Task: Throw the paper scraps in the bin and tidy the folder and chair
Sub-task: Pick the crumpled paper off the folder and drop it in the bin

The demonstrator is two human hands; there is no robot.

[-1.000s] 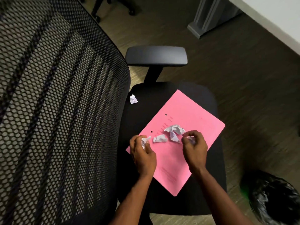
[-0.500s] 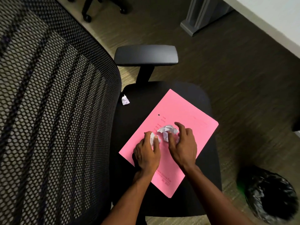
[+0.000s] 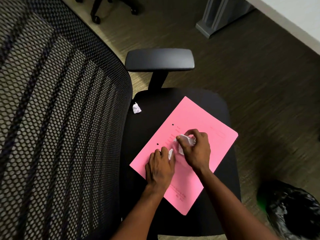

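You have two hands on one pink folder point(image 3: 195, 122), which lies flat and askew on the black seat point(image 3: 216, 104) of one office chair. Your right hand point(image 3: 194, 151) is curled around a crumpled white wad of paper scraps point(image 3: 186, 140), fingers and thumb closed over it on the folder's face. Your left hand point(image 3: 160, 166) rests just beside it with its fingers bent, pinching a smaller white scrap point(image 3: 170, 153) at the fingertips; how many pieces are bunched between the two hands is hard to count, perhaps two or three. One more scrap point(image 3: 136, 108) sits apart on the bare seat, close to the foot of the backrest point(image 3: 60, 118).

That backrest is black honeycomb mesh and fills the left of your view. One padded armrest point(image 3: 159, 59) on its post stands beyond the folder. One bin point(image 3: 294, 208), lined with a glossy, wrinkled black bag, stands on the floor at your lower right, near the seat's edge, with nothing between it and your right arm. A second chair's wheeled base point(image 3: 103, 9) and a grey desk leg point(image 3: 218, 16) stand farther off on the dark, streaked carpet point(image 3: 259, 84). The folder is smooth card with two punched holes and faint print.
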